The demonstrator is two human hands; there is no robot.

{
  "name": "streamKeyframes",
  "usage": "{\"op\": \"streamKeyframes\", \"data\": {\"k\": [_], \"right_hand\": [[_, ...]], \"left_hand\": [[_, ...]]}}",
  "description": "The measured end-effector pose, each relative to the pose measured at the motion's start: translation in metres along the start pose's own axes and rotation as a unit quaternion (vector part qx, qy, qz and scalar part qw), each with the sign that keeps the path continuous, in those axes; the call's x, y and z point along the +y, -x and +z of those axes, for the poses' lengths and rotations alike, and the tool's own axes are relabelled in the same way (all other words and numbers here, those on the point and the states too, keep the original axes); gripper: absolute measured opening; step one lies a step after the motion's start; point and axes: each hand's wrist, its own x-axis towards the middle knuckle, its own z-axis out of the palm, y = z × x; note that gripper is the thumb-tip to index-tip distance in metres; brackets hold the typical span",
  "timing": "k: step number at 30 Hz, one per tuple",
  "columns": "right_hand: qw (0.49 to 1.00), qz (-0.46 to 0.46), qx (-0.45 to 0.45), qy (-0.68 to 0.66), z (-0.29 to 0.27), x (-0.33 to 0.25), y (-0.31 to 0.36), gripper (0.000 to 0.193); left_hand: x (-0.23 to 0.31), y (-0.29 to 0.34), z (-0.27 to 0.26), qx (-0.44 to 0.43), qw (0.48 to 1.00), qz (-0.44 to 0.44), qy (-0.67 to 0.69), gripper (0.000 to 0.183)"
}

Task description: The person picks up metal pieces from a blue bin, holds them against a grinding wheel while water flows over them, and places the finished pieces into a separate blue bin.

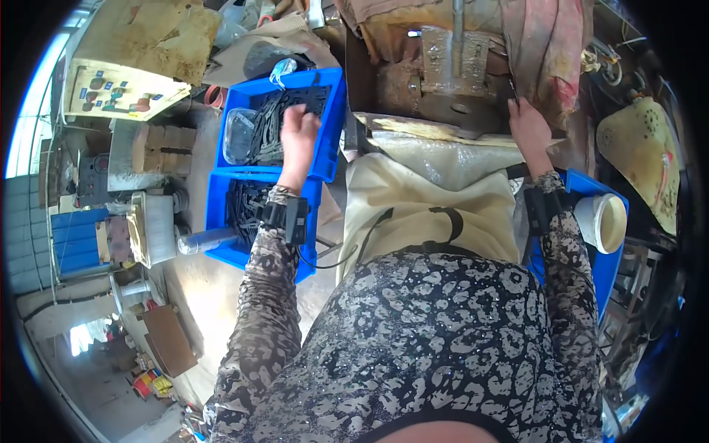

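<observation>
My left hand (298, 142) hovers at the right side of the upper blue bin (337, 111), fingers curled together; anything inside them is hidden. Flat, dark strip-like parts (269, 127) fill much of that bin, beside a transparent plastic tub (240, 136). On the other side, my right hand (529, 131) pinches a thin dark strip (513, 90) that points away from me, next to a hanging pinkish cloth (545, 52). Between my hands is a brown, worn machine bed (413, 109) with a round hole in a dark plate (461, 108) and an upright metal rod (458, 37).
A lower blue bin (216, 193) holds more dark parts and a clear cylinder (207, 241). At right, a white bucket (611, 223) sits in another blue bin (613, 277). A cream control box (125, 96) stands far left. Pale cloth (413, 188) covers my lap.
</observation>
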Motion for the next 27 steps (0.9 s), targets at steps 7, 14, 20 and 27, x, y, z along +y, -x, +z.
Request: {"op": "streamKeyframes", "data": {"k": [7, 14, 20, 27], "right_hand": [[1.0, 0.018, 0.018, -0.004, -0.004, 0.003, 0.005, 0.032], [0.988, -0.058, 0.105, -0.096, 0.0, -0.01, 0.01, 0.03], [0.949, -0.155, 0.061, -0.269, 0.018, -0.058, 0.014, 0.022], [0.898, -0.238, -0.097, -0.356, 0.024, -0.068, 0.01, 0.026]], "left_hand": [[0.077, -0.023, 0.107, -0.188, 0.979, 0.0, 0.081, 0.046], [0.041, -0.025, 0.175, -0.19, 0.973, 0.124, 0.027, 0.035], [0.049, -0.022, 0.191, -0.236, 0.968, 0.077, 0.04, 0.035], [0.064, -0.019, 0.196, -0.302, 0.95, 0.009, 0.076, 0.024]]}}
